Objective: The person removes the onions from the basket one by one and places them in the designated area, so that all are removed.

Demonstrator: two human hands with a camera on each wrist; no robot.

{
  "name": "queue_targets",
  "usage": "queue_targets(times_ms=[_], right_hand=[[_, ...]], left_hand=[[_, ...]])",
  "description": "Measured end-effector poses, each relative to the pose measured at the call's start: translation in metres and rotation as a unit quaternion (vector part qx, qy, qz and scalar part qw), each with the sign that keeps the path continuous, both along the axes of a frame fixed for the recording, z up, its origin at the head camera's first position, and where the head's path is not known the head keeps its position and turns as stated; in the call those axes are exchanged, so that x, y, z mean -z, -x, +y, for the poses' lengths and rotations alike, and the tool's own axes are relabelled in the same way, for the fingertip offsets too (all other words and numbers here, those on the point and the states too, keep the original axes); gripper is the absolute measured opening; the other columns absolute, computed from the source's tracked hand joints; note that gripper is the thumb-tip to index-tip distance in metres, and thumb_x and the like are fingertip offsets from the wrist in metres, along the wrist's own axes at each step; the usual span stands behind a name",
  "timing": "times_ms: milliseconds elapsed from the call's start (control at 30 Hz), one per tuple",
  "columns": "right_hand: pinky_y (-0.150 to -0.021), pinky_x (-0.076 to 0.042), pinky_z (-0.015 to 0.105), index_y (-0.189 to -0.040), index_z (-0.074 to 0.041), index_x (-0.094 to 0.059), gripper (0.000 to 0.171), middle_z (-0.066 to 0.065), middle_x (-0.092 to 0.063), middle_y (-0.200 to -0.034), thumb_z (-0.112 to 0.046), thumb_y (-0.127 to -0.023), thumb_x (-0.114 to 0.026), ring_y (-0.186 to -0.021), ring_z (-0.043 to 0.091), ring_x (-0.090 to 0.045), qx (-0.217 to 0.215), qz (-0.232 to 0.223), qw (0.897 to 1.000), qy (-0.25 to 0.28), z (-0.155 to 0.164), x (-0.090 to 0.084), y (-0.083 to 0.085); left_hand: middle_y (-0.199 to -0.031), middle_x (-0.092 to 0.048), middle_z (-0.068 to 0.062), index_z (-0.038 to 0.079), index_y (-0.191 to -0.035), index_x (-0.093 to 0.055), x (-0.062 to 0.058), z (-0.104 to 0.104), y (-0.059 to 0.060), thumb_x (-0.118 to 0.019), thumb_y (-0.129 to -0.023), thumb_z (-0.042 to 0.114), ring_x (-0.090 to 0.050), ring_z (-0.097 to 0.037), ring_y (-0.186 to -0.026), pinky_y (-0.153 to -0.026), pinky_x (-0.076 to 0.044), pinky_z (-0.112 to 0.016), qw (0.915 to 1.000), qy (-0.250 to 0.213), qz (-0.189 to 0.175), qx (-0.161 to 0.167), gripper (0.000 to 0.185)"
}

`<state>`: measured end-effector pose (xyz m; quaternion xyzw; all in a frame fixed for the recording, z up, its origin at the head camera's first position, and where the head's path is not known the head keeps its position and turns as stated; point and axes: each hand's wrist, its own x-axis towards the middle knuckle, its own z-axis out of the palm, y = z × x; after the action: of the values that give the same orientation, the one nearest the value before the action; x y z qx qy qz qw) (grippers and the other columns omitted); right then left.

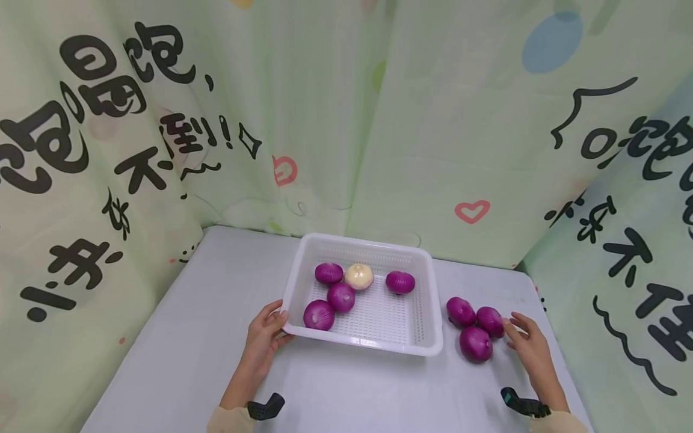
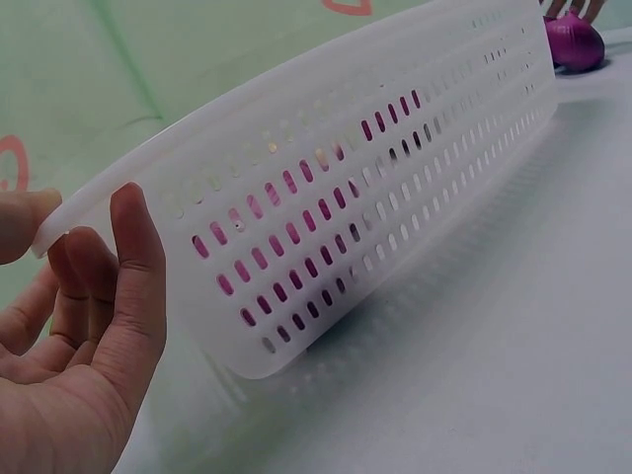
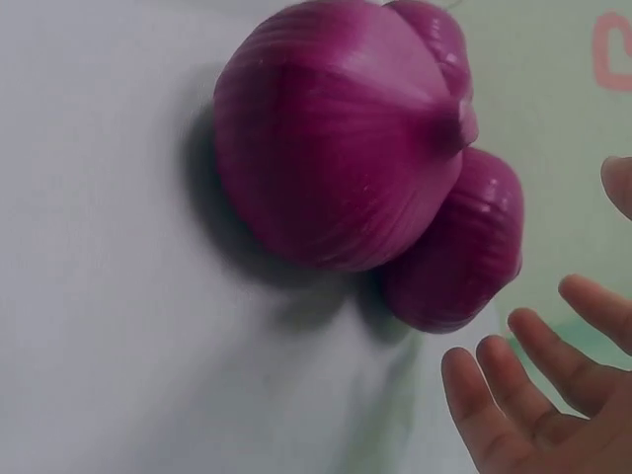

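A white perforated plastic basket (image 1: 373, 349) holds several purple onions (image 1: 319, 315) and one pale yellow onion (image 1: 359, 276). My left hand (image 1: 265, 334) grips the basket's near left corner, thumb over the rim and fingers under it in the left wrist view. Three more purple onions (image 1: 476, 344) sit in a cluster on the table to the basket's right. Beside the rightmost onion (image 1: 489, 322) of that cluster is my right hand (image 1: 527, 343), its fingers spread and loosely bent. In the right wrist view the fingers (image 3: 563, 360) are apart from the onions, with nothing in them.
The table (image 1: 206, 337) has a pale grey-white cover. Light green curtains (image 1: 325, 120) with black writing and coloured shapes stand along its back and both sides. The basket lies near the back edge. Each wrist wears a black device (image 1: 265, 407).
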<state>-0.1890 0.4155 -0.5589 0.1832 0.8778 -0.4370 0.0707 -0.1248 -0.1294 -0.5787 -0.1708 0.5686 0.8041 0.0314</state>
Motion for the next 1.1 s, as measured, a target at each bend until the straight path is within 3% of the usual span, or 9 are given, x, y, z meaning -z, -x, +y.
queue_targets(times_ms=[200, 333, 367, 433, 567, 700, 800, 967, 1100], right_hand=[[-0.079, -0.045, 0.005, -0.165, -0.005, -0.021, 0.077, 0.027, -0.033, -0.165, -0.053, -0.108, -0.044, -0.138, 0.039, -0.046, -0.019, 0.034, 0.999, -0.024, -0.011, -0.014, -0.004], [-0.104, -0.053, 0.038, -0.165, -0.007, -0.023, 0.077, 0.026, -0.033, -0.165, -0.054, -0.108, -0.044, -0.141, 0.042, -0.044, -0.037, 0.058, 0.997, -0.033, -0.021, -0.028, -0.007], [-0.104, -0.053, 0.039, -0.165, -0.008, -0.024, 0.076, 0.025, -0.034, -0.165, -0.054, -0.108, -0.044, -0.141, 0.042, -0.043, -0.041, 0.064, 0.996, -0.036, -0.024, -0.03, -0.007], [-0.101, -0.052, 0.03, -0.164, -0.009, -0.026, 0.073, 0.023, -0.036, -0.165, -0.052, -0.108, -0.046, -0.14, 0.037, -0.044, -0.049, 0.08, 0.995, -0.033, -0.029, -0.035, -0.007], [-0.081, -0.04, 0.0, -0.162, -0.009, -0.032, 0.068, 0.021, -0.04, -0.161, -0.047, -0.109, -0.05, -0.124, 0.002, -0.047, -0.076, 0.12, 0.99, -0.014, -0.04, -0.046, -0.006], [-0.084, -0.04, -0.002, -0.16, -0.007, -0.035, 0.064, 0.021, -0.042, -0.159, -0.042, -0.109, -0.052, -0.111, -0.02, -0.038, -0.114, 0.149, 0.982, 0.0, -0.056, -0.057, -0.004], [-0.086, -0.038, -0.002, -0.159, -0.008, -0.037, 0.063, 0.021, -0.044, -0.159, -0.042, -0.109, -0.052, -0.117, -0.012, -0.044, -0.139, 0.156, 0.978, -0.007, -0.069, -0.065, 0.0], [-0.09, -0.037, 0.001, -0.159, -0.012, -0.039, 0.062, 0.018, -0.046, -0.159, -0.044, -0.108, -0.053, -0.136, 0.027, -0.051, -0.172, 0.151, 0.973, -0.025, -0.09, -0.076, 0.01], [-0.108, -0.051, 0.029, -0.158, -0.012, -0.039, 0.063, 0.019, -0.046, -0.158, -0.043, -0.107, -0.056, -0.14, 0.039, -0.049, -0.196, 0.152, 0.969, -0.023, -0.103, -0.082, 0.016]], left_hand=[[-0.111, -0.064, -0.004, 0.001, -0.15, -0.045, 0.001, 0.001, 0.001, -0.061, -0.105, 0.011, -0.067, -0.016, -0.095, -0.079, -0.061, -0.03, 1.0, -0.003, 0.0, -0.004, 0.049], [-0.109, -0.064, -0.003, 0.0, -0.15, -0.045, 0.001, 0.002, 0.0, -0.06, -0.105, 0.01, -0.067, -0.015, -0.094, -0.079, -0.061, -0.029, 1.0, -0.003, -0.001, -0.007, 0.048], [-0.109, -0.064, -0.003, 0.0, -0.15, -0.045, 0.001, 0.003, -0.001, -0.06, -0.105, 0.01, -0.067, -0.015, -0.094, -0.079, -0.061, -0.029, 1.0, -0.001, -0.001, -0.007, 0.048], [-0.108, -0.064, -0.002, 0.0, -0.15, -0.045, 0.001, 0.004, -0.001, -0.059, -0.105, 0.01, -0.067, -0.014, -0.093, -0.079, -0.061, -0.029, 1.0, 0.0, -0.001, -0.005, 0.048], [-0.105, -0.062, -0.002, 0.0, -0.151, -0.045, 0.001, 0.004, 0.0, -0.059, -0.105, 0.01, -0.066, -0.013, -0.091, -0.079, -0.061, -0.029, 1.0, 0.0, 0.002, -0.004, 0.049], [-0.107, -0.063, -0.003, 0.0, -0.15, -0.045, 0.001, 0.003, 0.001, -0.059, -0.105, 0.01, -0.067, -0.015, -0.093, -0.079, -0.061, -0.03, 1.0, -0.005, 0.004, -0.007, 0.049], [-0.108, -0.063, -0.003, 0.001, -0.15, -0.045, 0.0, 0.003, 0.001, -0.06, -0.105, 0.011, -0.067, -0.016, -0.094, -0.079, -0.061, -0.03, 1.0, -0.002, 0.004, -0.008, 0.048], [-0.111, -0.064, -0.005, 0.001, -0.15, -0.045, -0.001, 0.002, 0.0, -0.06, -0.105, 0.011, -0.067, -0.018, -0.098, -0.08, -0.062, -0.03, 1.0, 0.004, 0.004, -0.007, 0.048], [-0.113, -0.064, -0.005, 0.002, -0.15, -0.045, -0.001, 0.002, 0.0, -0.06, -0.105, 0.012, -0.068, -0.02, -0.101, -0.081, -0.062, -0.03, 1.0, 0.005, 0.001, -0.006, 0.048]])
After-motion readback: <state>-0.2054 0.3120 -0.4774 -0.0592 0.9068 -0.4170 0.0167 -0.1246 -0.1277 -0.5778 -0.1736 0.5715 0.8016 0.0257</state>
